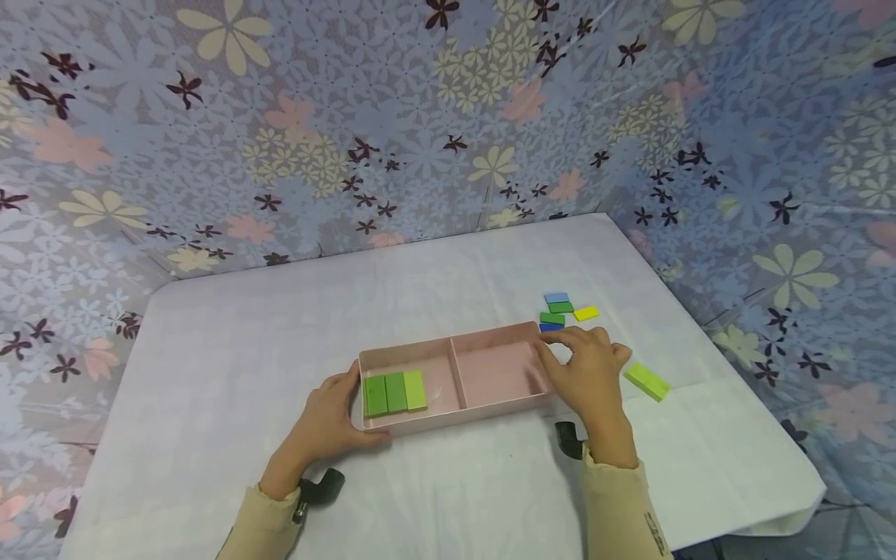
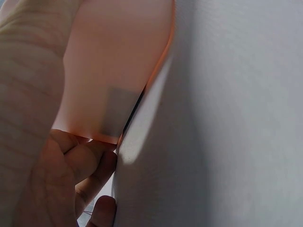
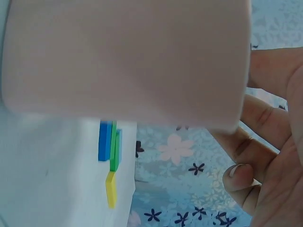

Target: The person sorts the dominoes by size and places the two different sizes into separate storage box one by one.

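Observation:
A pink two-compartment box (image 1: 490,369) lies between both hands on the white-covered table. My left hand (image 1: 329,420) grips its left end, fingers along the short side and thumb at the near wall. At the opposite end my right hand (image 1: 588,369) pinches the short wall, its thumb over the rim. The left wrist view has the fingers (image 2: 94,184) curled at the box corner. In the right wrist view the box's wall (image 3: 128,61) fills the upper part. Two green blocks (image 1: 386,394) and a lime block (image 1: 414,390) lie side by side in the left compartment.
Beyond the box's right end lie a light blue block (image 1: 557,298), two green blocks (image 1: 561,308), a dark blue block (image 1: 551,327) and a yellow block (image 1: 586,313). A lime block (image 1: 647,382) lies right of my right hand. Flowered cloth (image 1: 392,117) hangs behind the table.

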Demonstrator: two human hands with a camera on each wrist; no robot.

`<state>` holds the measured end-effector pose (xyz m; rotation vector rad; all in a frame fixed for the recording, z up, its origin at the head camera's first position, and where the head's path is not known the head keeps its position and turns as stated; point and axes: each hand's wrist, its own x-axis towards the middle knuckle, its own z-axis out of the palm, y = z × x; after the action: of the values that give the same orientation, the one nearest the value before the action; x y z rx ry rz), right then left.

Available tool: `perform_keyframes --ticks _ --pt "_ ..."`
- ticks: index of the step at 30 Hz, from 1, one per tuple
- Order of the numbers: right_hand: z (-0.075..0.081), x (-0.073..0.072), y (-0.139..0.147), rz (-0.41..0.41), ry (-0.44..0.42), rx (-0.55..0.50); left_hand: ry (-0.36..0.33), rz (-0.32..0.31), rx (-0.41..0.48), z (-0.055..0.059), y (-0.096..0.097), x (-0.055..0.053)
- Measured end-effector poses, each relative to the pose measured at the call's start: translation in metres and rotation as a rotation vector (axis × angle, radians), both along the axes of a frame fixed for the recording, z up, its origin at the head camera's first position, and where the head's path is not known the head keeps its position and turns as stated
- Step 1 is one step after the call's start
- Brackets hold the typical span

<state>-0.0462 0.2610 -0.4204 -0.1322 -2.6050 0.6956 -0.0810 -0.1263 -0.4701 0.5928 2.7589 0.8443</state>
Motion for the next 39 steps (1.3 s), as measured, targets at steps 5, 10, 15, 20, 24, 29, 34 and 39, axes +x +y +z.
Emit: perform_keyframes --ticks 5,10,15,20,24,29,34,39 --pt "-0.002 0.005 0.010 -0.068 -0.069 0.018 0.005 0.004 -0.009 -0.001 -0.001 0.000" --pt "-0.005 0.014 0.027 -0.204 -0.191 0.004 -0.001 -0.003 -0.002 -0.003 0.000 -0.001" --pt "-0.002 0.022 0.042 -0.344 -0.277 -0.023 -0.005 -0.001 0.004 -0.001 0.000 0.000" --pt "0.000 0.023 0.051 -0.435 -0.357 -0.027 -0.007 0.005 -0.001 0.000 0.000 0.000" --pt "0.001 0.025 0.056 -0.503 -0.443 -0.004 -0.012 0.005 -0.006 0.000 -0.002 0.000" --pt "0.007 0.027 0.067 -0.574 -0.598 0.052 -0.014 0.008 -0.001 0.001 -0.002 -0.001" --pt "0.007 0.031 0.078 -0.602 -0.725 0.047 -0.009 0.004 -0.001 0.000 -0.004 -0.002" --pt "0.008 0.034 0.086 -0.615 -0.813 0.015 -0.007 0.001 -0.003 -0.002 -0.004 -0.002"
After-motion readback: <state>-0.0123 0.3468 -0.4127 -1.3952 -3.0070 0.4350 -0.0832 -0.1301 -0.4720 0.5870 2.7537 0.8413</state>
